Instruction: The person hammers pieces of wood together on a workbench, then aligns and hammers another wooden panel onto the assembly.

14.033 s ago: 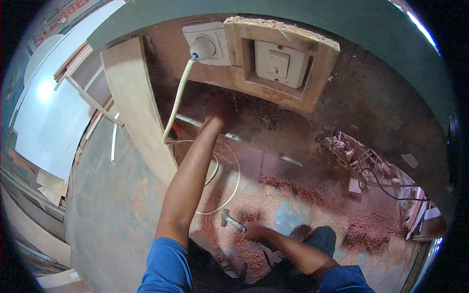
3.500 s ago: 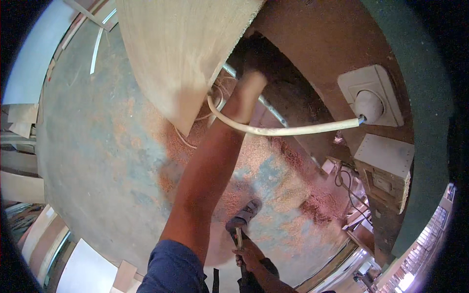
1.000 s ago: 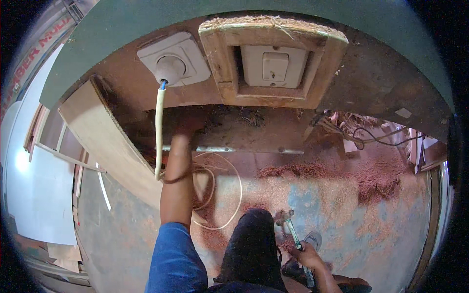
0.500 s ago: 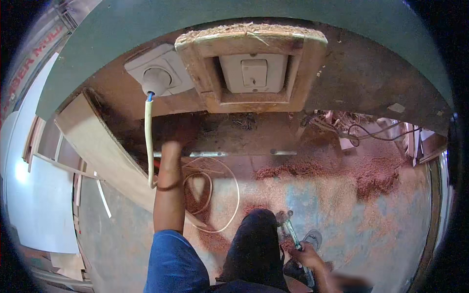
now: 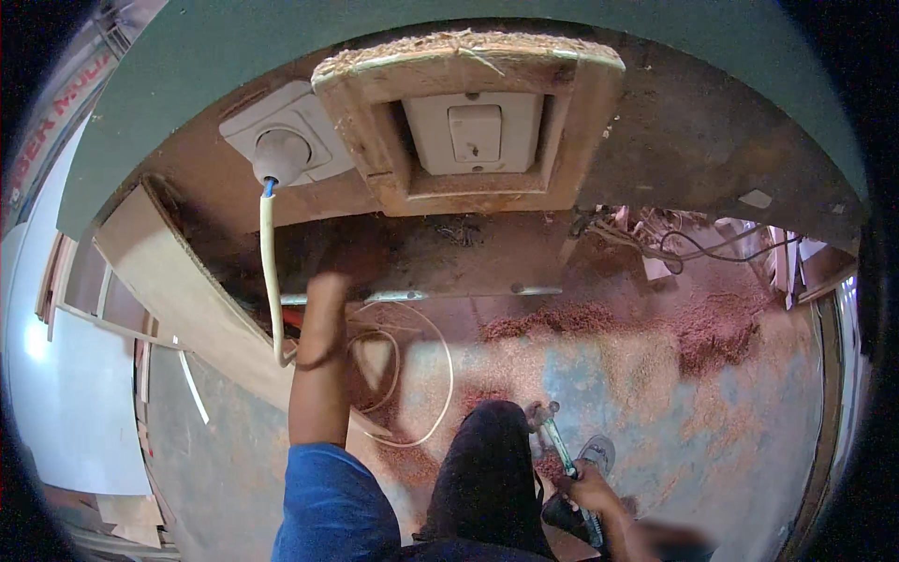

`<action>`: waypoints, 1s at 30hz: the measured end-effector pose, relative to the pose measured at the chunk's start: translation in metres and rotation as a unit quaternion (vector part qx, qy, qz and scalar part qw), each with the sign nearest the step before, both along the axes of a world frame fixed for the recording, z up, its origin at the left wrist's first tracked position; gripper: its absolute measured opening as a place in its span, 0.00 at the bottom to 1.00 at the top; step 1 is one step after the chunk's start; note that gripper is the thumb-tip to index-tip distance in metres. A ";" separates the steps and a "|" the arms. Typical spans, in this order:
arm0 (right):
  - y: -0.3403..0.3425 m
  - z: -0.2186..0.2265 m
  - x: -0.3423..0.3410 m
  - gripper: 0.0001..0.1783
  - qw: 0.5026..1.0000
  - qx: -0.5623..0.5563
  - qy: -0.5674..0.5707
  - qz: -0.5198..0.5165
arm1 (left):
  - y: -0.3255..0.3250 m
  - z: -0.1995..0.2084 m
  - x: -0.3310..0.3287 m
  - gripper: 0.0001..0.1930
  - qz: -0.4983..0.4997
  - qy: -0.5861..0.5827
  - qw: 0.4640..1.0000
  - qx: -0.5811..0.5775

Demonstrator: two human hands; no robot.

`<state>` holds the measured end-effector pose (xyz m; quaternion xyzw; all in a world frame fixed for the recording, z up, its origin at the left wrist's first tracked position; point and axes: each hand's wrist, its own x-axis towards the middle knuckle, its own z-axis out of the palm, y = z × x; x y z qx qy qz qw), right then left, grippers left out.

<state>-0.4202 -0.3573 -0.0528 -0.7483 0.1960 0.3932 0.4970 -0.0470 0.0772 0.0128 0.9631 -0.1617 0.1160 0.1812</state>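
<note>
Head view, and it's the concrete floor (image 5: 637,403) that fills most of the ground, grey with blue-green patches and strewn with reddish sawdust (image 5: 716,332). Across the top sweeps a green bench top (image 5: 740,75), curved by the lens, with a brown panel below its edge. Over on the left, white sheets (image 5: 80,412) stand near lengths of timber, and closer in a pale plywood board (image 5: 187,290) slants down toward the floor.

Now the person: blue sleeve, dark-clad knee (image 5: 482,468), left forearm reaching up under the bench. The left hand (image 5: 345,258) is lost in deep shadow there, so I can't tell whether its fingers are spread or holding anything. Straight above, a rough wooden frame (image 5: 478,203) surrounds a white switch (image 5: 475,133).

Down to the right, here's the hammer (image 5: 560,445), just beside the knee, head up and handle tilted, above the floor. The right hand (image 5: 590,492) has its fingers wrapped round that handle, near a sandalled foot (image 5: 597,454).

Smaller again: a white socket (image 5: 330,140) left of the frame, a round plug (image 5: 281,156) seated in it, and a cream cable (image 5: 272,272) dropping to bend just beside the left forearm.
</note>
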 end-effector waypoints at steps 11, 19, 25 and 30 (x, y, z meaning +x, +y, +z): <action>-0.001 -0.007 -0.001 0.12 1.000 -0.004 0.007 -0.008 | -0.020 0.004 0.004 0.20 -0.003 -0.152 0.983 0.098; 0.003 0.003 0.002 0.13 0.999 -0.033 -0.006 0.021 | -0.022 -0.025 0.041 0.22 -0.023 0.073 0.992 0.098; -0.007 -0.017 -0.008 0.14 0.997 0.006 -0.071 0.038 | -0.025 -0.032 0.054 0.25 0.045 0.033 0.997 0.055; 0.005 0.020 0.013 0.15 0.999 -0.019 -0.023 0.039 | -0.050 -0.022 0.029 0.21 0.101 0.130 0.956 -0.241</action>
